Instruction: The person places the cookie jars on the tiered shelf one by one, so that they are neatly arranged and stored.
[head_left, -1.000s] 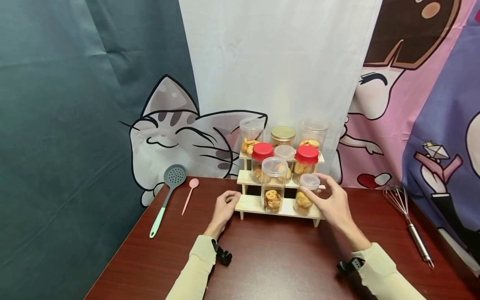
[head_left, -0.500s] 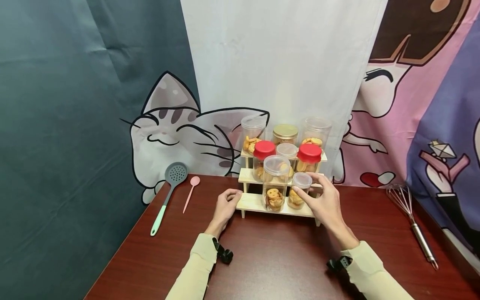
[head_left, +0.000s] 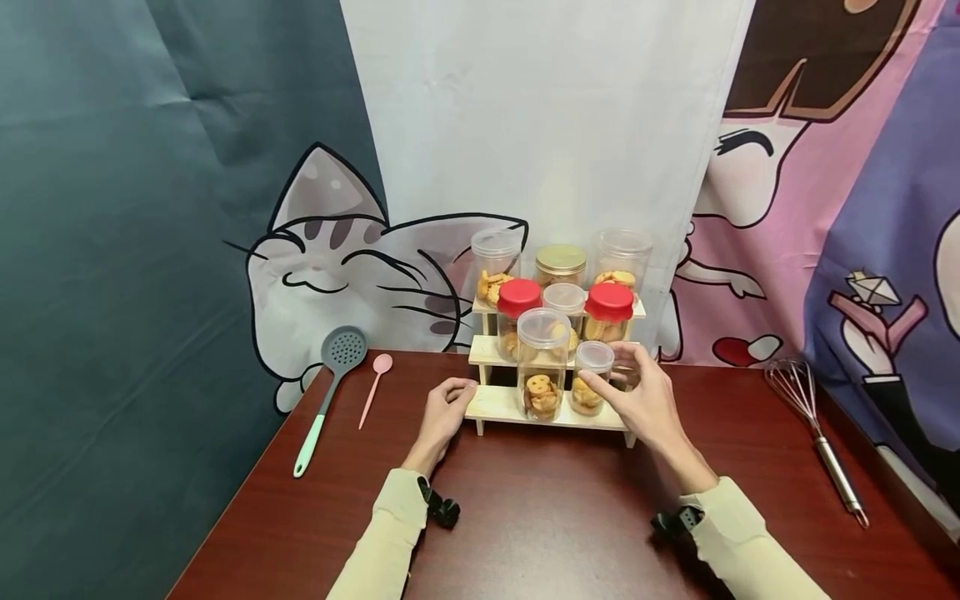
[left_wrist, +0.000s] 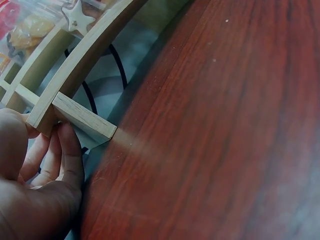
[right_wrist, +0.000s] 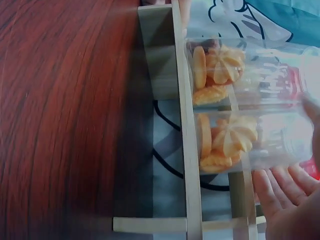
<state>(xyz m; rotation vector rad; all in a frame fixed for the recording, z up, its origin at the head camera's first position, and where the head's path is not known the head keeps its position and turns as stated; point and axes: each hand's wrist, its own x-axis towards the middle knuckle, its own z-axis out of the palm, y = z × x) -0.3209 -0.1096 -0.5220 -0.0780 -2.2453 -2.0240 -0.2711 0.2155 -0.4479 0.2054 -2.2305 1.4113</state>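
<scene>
A three-step wooden rack (head_left: 495, 403) bears several clear jars of cookies. My left hand (head_left: 444, 410) pinches the left end of its lowest step. In the left wrist view the thumb lies over the board end (left_wrist: 44, 116) and the fingers curl below it. My right hand (head_left: 647, 402) grips a short clear-lidded cookie jar (head_left: 588, 397) on the same step, thumb in front and fingers round the far right side. Just left of it stands a taller clear jar (head_left: 542, 371). The right wrist view has the short jar (right_wrist: 227, 142) close beside the tall jar (right_wrist: 220, 72), both upright on the board.
Red-lidded jars (head_left: 519, 298) flank a clear-lidded one on the middle step. A gold-lidded jar (head_left: 560, 260) stands between clear jars on top. A slotted turner (head_left: 344, 348) and a pink spoon (head_left: 382, 364) lie left, a whisk (head_left: 828, 467) right. A printed cloth hangs behind.
My right hand has slid the short jar left along the lowest step, from near its right end to beside the tall jar. My left hand has stayed at the rack's left end.
</scene>
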